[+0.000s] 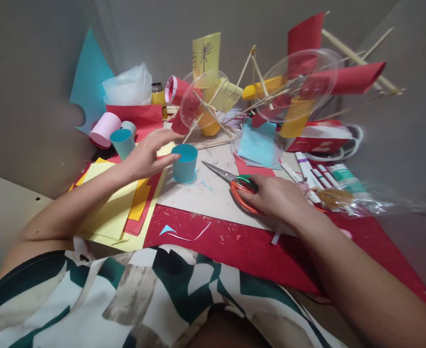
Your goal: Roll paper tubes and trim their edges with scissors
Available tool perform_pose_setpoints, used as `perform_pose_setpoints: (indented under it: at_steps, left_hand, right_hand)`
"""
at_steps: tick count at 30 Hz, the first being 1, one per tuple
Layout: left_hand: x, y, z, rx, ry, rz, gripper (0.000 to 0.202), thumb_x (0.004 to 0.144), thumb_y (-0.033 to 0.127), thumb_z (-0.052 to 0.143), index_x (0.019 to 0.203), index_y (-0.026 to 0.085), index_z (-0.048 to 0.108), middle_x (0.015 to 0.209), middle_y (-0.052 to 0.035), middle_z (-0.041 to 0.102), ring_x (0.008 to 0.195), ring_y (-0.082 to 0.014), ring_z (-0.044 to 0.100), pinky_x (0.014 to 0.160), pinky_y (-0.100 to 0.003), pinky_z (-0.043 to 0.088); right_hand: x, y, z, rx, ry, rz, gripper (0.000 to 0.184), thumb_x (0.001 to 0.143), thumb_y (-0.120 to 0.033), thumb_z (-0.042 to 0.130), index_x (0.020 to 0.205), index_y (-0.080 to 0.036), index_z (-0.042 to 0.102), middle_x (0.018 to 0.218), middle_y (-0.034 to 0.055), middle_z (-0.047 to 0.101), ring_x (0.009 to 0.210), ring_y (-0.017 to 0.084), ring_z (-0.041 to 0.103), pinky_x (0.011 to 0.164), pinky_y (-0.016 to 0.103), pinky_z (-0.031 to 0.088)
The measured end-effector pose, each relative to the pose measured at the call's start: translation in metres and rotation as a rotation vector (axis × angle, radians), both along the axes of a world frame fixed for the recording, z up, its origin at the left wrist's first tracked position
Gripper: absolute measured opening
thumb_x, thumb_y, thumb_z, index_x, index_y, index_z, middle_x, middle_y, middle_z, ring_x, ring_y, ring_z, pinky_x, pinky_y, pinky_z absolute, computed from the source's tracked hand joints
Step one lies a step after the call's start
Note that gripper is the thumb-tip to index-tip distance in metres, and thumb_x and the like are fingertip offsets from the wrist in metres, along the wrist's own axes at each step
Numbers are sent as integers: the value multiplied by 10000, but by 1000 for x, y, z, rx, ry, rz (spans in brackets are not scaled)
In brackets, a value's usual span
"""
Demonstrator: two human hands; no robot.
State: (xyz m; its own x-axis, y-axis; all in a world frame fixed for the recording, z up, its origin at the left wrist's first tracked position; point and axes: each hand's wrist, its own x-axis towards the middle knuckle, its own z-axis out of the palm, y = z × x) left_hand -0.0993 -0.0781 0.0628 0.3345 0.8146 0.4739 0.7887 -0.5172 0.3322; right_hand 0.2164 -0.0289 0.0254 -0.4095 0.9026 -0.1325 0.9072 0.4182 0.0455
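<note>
My left hand [148, 155] reaches over yellow and orange paper sheets [116, 207], fingers spread, its fingertips just left of a short blue paper cylinder [184, 163] standing on the table; it holds nothing. My right hand [275, 195] rests on the orange handles of a pair of scissors [231, 180], fingers curled around them. The scissor blades point left toward the blue cylinder and lie flat on the table.
A large red paper sheet [242, 244] covers the near edge. Behind stand pink [105, 128] and blue [123, 141] paper cylinders, stick-and-plastic-lid models with red and yellow paper [300, 82], a plastic bag [129, 86], and markers [309, 169] at right.
</note>
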Motion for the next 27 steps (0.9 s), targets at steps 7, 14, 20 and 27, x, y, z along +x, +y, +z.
perform_pose_setpoints:
  at_steps: [7,14,20,27]
  left_hand:
    - [-49,-42,31,-480,189,444,229,855,355,626,933,173,741,828,-51,751,665,-155,626,636,-264,428]
    - [-65,-44,2,-752,497,581,192,769,301,605,899,207,711,895,-84,753,670,-206,624,554,-284,340]
    - [-71,-41,-5,-784,443,485,73,737,265,574,721,204,612,707,-57,699,586,-184,588,534,-286,350]
    - [-58,-53,24,-677,-130,301,158,836,352,595,843,222,505,714,-17,653,592,-152,614,531,-266,472]
  right_hand:
    - [4,-3,-10,13,16,1,432,946,-544,497,954,-156,684,897,195,746,766,342,700,563,336,314]
    - [4,-8,-6,49,38,47,515,996,-577,408,984,-143,685,983,219,735,831,355,708,577,343,303]
    - [9,-7,-10,178,201,72,415,975,-497,499,1054,-144,702,1095,217,724,998,380,683,636,365,430]
    - [8,-17,-9,29,795,171,266,898,-402,573,947,-206,746,903,92,782,749,241,712,708,369,541]
